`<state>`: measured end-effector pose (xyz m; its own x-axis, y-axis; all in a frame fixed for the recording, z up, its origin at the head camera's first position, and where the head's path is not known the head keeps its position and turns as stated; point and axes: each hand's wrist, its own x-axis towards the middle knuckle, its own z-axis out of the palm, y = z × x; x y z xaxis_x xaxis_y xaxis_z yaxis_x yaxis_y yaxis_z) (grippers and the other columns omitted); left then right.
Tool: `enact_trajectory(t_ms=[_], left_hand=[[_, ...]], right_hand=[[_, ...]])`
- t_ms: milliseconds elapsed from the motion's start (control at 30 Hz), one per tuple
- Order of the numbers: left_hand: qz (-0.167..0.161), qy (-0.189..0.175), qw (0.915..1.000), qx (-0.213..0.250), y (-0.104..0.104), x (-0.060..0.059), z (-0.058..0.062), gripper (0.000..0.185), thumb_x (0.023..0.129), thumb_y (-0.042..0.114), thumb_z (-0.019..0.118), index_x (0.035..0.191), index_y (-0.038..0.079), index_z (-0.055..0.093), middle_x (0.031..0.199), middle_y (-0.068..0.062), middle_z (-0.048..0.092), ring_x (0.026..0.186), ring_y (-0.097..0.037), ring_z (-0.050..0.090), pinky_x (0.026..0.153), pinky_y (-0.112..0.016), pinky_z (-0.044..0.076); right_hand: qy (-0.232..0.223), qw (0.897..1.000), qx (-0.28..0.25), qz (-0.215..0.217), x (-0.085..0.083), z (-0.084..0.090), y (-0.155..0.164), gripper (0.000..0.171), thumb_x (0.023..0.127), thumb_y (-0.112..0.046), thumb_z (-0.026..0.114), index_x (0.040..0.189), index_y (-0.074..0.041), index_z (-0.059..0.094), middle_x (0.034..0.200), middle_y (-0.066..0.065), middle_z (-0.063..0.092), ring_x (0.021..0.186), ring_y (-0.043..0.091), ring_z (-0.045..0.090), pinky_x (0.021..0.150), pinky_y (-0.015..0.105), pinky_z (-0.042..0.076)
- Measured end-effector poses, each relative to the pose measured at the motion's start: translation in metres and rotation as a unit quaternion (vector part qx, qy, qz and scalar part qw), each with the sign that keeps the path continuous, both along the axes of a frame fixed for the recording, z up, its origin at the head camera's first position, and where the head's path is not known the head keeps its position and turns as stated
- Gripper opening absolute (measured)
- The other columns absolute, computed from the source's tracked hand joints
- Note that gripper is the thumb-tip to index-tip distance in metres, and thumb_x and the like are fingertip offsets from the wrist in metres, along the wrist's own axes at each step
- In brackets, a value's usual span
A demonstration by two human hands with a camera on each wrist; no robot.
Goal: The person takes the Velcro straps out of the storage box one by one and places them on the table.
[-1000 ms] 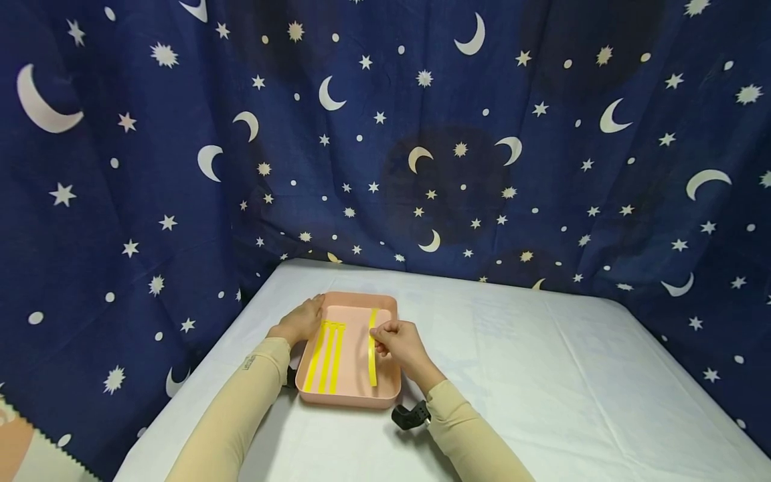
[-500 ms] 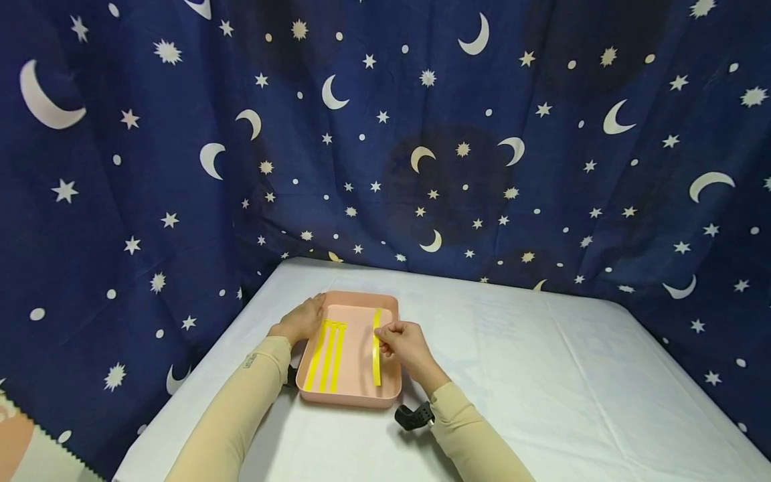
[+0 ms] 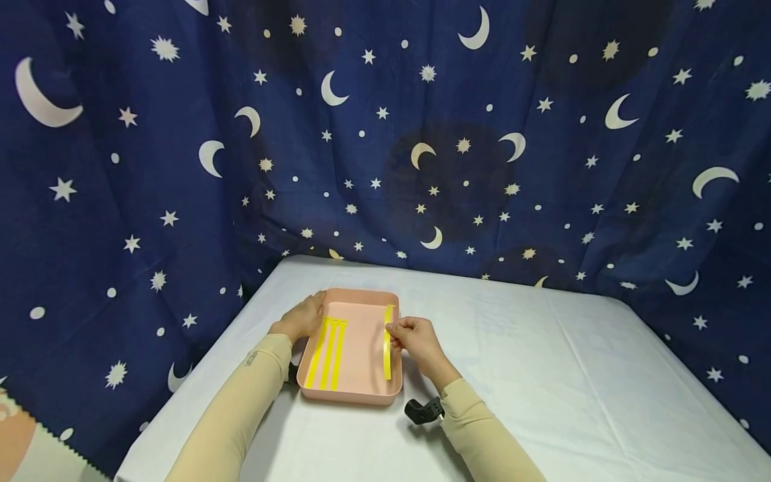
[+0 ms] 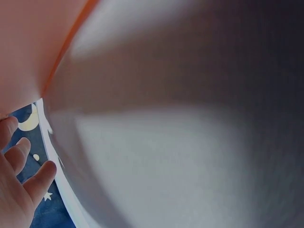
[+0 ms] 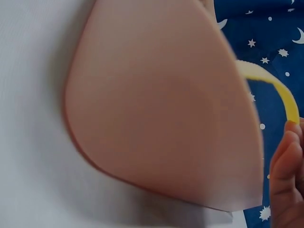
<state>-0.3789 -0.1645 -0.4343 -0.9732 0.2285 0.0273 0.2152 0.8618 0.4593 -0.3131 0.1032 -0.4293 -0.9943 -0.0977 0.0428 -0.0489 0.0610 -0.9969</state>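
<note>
Right hand (image 3: 418, 338) has shifted right since 1 s ago, carrying its yellow strip (image 3: 387, 343) from mid-tray out to the right wall of the pink tray (image 3: 361, 396). Left hand (image 3: 304, 318) hasn't moved.

State now:
- Right hand: thumb and fingertips pinch the strip near its far end, other fingers curled. Strip hangs along the inside of the right wall, near end down toward the tray floor. Right wrist view confirms the fingers (image 5: 285, 166) pinch it, with the yellow strip (image 5: 280, 92) arcing away over the tray rim (image 5: 166, 128).
- Left hand: resting on the far-left corner of the tray, fingers relaxed over the rim, steadying it. Not gripping anything as far as I can see.
- 3 laid strips (image 3: 327, 347) flat on the tray floor at the left, side by side, running near to far.

Progress, my read: 3 strips are down and lying parallel, and a 4th is in hand, not yet flat. No other loose strips show on the white tablecloth (image 3: 542, 375).

Hard to make out:
- Left wrist view is mostly a blurred close-up of the tray wall; only the fingertips (image 4: 19, 156) show at the lower left.
- Can't tell whether the held strip's near end touches the floor.
- Black wrist mount (image 3: 421, 410) is partly hidden under the right sleeve.
</note>
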Motion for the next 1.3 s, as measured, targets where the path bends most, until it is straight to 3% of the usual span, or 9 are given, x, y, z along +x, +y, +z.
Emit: enact_trajectory(t_ms=[1300], left_hand=[[-0.001,0.008,1.0,0.004,0.0,0.0,0.001,0.053,0.109,0.02,0.031,0.157,-0.002,0.024,0.164,-0.018,0.027,0.152,-0.04,0.024,0.128,-0.049,0.021]], right_hand=[[-0.019,0.998,0.023,-0.047,-0.004,-0.011,0.023,0.016,0.096,-0.007,0.066,0.092,0.008,0.067,0.069,0.002,0.062,0.06,0.01,0.057,0.055,0.02,0.05]])
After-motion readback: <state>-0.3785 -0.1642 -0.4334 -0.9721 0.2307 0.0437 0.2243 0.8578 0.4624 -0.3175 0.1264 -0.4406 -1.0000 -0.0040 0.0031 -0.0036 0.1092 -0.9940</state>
